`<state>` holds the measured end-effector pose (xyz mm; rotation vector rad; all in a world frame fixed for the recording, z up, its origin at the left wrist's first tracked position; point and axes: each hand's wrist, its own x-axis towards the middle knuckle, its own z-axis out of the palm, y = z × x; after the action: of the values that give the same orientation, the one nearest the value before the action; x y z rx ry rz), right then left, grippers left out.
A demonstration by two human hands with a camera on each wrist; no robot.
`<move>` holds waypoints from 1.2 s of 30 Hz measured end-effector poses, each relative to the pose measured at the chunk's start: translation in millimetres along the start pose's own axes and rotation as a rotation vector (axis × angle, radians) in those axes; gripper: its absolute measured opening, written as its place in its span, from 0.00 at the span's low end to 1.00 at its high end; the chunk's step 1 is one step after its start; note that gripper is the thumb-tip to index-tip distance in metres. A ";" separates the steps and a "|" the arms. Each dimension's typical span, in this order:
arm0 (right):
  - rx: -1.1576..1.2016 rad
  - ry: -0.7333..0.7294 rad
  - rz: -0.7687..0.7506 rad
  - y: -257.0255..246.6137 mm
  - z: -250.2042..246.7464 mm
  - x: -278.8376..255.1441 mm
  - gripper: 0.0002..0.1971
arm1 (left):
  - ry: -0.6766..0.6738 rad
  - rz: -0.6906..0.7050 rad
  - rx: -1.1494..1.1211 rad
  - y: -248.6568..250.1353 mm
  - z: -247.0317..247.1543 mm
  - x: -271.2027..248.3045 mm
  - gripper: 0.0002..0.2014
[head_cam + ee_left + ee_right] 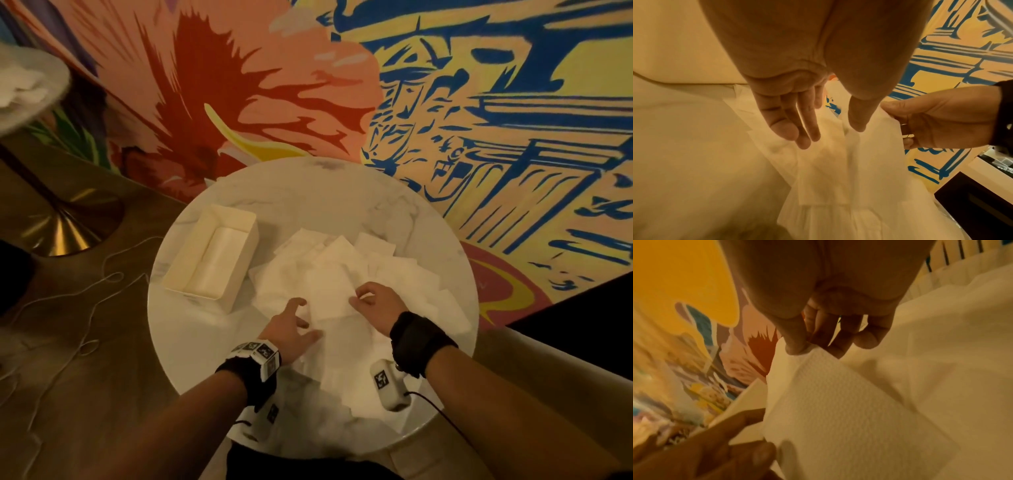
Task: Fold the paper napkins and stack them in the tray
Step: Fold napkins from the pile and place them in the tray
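Tray: a cream rectangular tray [178, 270] sits on the left part of the round marble worktop [342, 192], far-left of the hands; a pale folded stack, seemingly napkins, lies inside it.
Napkins: a loose heap of white paper napkins [387, 270] covers the middle and right of the worktop, just right of the tray.
Top napkin: one napkin [330, 291] lies between the two hands at the near side of the heap.
Right hand: the right hand [375, 301] pinches the right edge of that napkin, thumb against curled fingers [795, 344], lifting the edge.
Left hand: the left hand [291, 325] reaches over the napkin's left edge with its fingers [785, 128] straight and slightly apart, gripping nothing.
Wrists: both carry dark straps.
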<state>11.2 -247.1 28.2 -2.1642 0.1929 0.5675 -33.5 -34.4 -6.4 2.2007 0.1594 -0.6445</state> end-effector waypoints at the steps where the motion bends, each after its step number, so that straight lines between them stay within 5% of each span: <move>1: 0.054 0.001 -0.011 -3.2 -3.6 1.6 0.08 | 0.019 0.018 -0.040 3.8 -2.5 -0.5 0.39; 5: 0.153 0.025 -0.030 -11.5 -8.9 6.8 0.09 | 0.122 0.147 -0.180 20.7 -14.0 1.0 0.45; 11: 0.320 0.039 -0.069 -18.6 -7.0 3.2 0.35 | 0.267 0.260 -0.237 33.5 -34.2 8.7 0.39; 15: 0.314 0.032 -0.183 -29.8 -5.8 -2.5 0.24 | 0.313 0.275 -0.219 34.7 -45.4 14.5 0.18; 20: 0.092 0.156 -0.194 -38.1 1.7 6.3 0.03 | 0.367 0.246 -0.136 36.9 -59.1 13.9 0.07; 32: -0.172 0.228 -0.281 -69.1 19.3 18.8 0.06 | 0.425 0.310 -0.008 25.3 -87.5 18.7 0.04; 36: -0.079 0.184 -0.345 -81.5 25.3 20.0 0.09 | 0.364 0.371 0.113 25.4 -94.2 18.4 0.06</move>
<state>47.6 -176.0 64.2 -2.2596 -0.1055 0.1818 27.7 17.5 52.1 2.3564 -0.1012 -0.0472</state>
